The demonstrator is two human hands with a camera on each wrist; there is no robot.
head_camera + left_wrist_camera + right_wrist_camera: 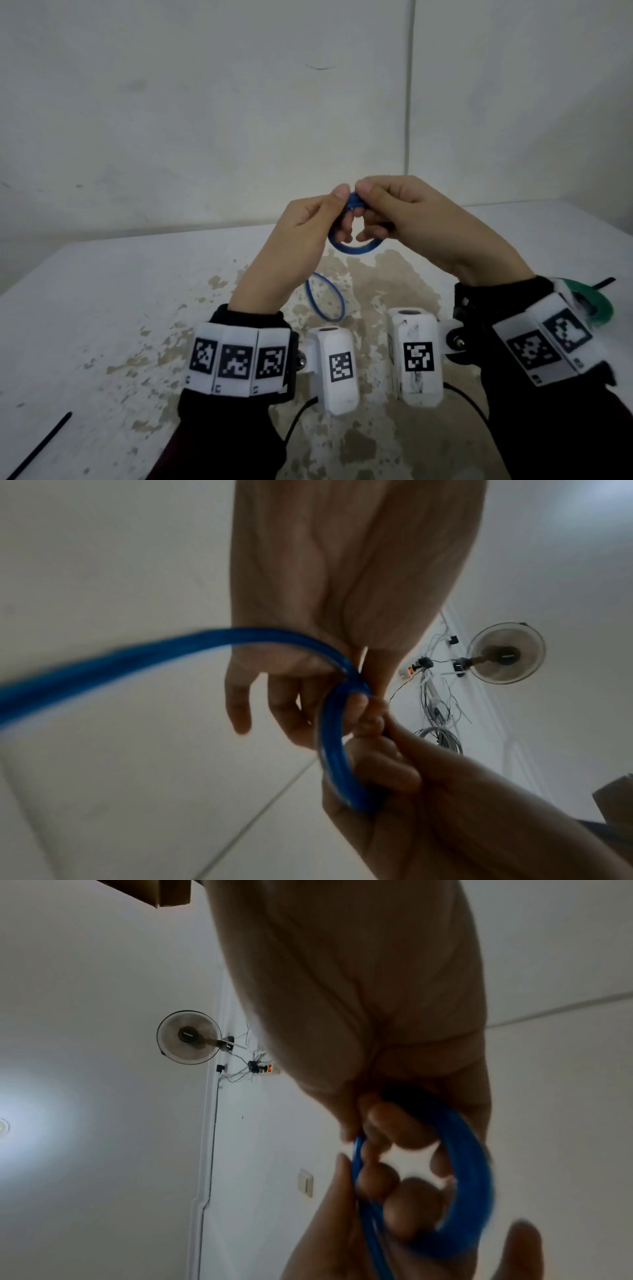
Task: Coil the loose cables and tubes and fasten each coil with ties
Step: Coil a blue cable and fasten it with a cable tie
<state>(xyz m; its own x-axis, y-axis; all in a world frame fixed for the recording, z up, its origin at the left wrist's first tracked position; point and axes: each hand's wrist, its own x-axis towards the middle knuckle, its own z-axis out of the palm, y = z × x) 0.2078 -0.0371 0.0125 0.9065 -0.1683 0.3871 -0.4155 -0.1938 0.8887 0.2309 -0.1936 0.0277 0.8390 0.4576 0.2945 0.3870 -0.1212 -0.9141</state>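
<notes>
Left hand (308, 222) and right hand (404, 212) raised together above the table (102, 291), wrists bent inward. Thumbs and fingertips pinched on top of the blue tube coil (354, 245).

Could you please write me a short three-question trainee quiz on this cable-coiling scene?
1. True or false: the blue tube coil lies flat on the table.
2. Which hands hold it? A) left hand only B) right hand only C) both
3. Fill in: the black tie lies on the table at the near ____ of the head view.

Key: 1 false; 2 C; 3 left.
</notes>
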